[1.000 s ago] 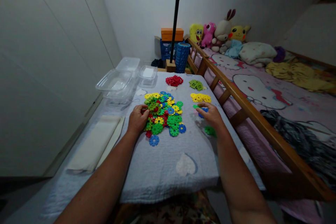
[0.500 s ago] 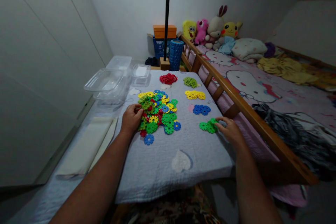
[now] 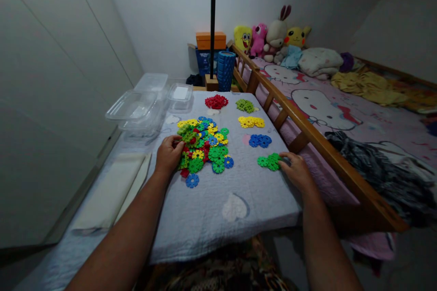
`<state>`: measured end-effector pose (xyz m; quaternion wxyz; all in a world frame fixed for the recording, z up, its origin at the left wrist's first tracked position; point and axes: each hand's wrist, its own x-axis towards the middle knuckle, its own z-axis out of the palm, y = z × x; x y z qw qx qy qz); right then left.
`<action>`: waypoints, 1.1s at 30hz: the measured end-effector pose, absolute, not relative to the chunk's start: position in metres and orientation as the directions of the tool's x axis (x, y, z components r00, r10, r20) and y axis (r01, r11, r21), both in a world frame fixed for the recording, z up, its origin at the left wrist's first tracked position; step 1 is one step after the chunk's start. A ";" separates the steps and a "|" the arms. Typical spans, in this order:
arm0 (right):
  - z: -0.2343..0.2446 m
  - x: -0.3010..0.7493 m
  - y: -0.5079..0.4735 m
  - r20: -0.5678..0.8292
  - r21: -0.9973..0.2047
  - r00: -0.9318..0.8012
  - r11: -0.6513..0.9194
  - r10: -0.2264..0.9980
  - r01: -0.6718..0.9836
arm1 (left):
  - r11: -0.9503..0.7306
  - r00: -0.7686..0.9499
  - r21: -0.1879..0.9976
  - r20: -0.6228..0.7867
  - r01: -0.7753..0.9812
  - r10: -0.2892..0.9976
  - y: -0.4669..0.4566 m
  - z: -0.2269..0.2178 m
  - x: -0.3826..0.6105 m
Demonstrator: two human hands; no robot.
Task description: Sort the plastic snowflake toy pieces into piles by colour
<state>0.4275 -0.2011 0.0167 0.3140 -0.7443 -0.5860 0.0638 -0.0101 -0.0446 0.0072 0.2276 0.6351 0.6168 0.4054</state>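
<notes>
A mixed heap of notched plastic flower discs (image 3: 205,143) in red, yellow, blue and two greens lies on the cloth. At its left edge is my left hand (image 3: 169,154), fingers curled and pinched together; what they grip is hidden. Over on the right, my right hand (image 3: 295,168) has thumb and fingertips closed at the edge of a small group of green flower discs (image 3: 272,161). Beyond that group sit separate clusters of blue discs (image 3: 260,141), yellow discs (image 3: 251,122), lime-green pieces (image 3: 245,106) and red pieces (image 3: 216,102). One blue disc (image 3: 192,180) lies before the heap.
Clear plastic containers (image 3: 133,107) are stacked at the back left, with a smaller lidded box (image 3: 180,94) beside them. Folded pale fabric (image 3: 109,191) lies at the left. A wooden bed rail (image 3: 300,122) runs along the right edge. A black pole (image 3: 212,22) rises behind the table.
The whole view has shifted slightly, so everything appears a little further left. Both hands stay at the same piles, with hardly any movement of the discs.
</notes>
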 end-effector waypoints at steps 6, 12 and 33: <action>0.046 0.374 -0.163 0.317 -0.530 0.121 0.071 0.941 0.845 | -0.143 -0.085 0.796 0.237 0.588 0.968 -0.045 0.008 -0.009; 0.056 0.299 -0.094 0.195 -0.476 -0.167 0.242 0.967 0.846 | -0.167 -0.077 0.802 0.255 0.574 0.964 -0.045 0.007 -0.009; 0.007 0.272 -0.034 0.127 -0.368 -0.031 0.076 0.991 0.927 | -0.202 -0.045 0.797 0.275 0.569 0.960 -0.049 0.006 -0.008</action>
